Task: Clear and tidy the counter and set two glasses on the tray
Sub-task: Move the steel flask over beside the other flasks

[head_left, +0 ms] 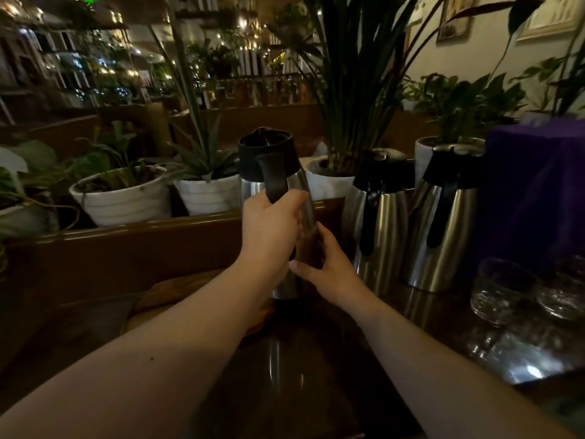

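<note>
A steel thermos jug [272, 160] with a black lid and black handle stands in the middle of the dark counter [300, 359]. My left hand [269, 229] is closed around its handle. My right hand [329, 264] presses against the jug's lower right side. The jug's base sits by the edge of a round wooden tray [177, 288] at its left. Two clear glasses [501, 293] [562, 296] stand on the counter at the right, apart from both hands.
Two more steel jugs [380, 223] [443, 223] stand right of the held one, with a purple-covered block [538, 191] behind them. White plant pots [123, 198] [209, 194] line a wooden ledge at the back. A dark cloth [91, 318] lies at the left.
</note>
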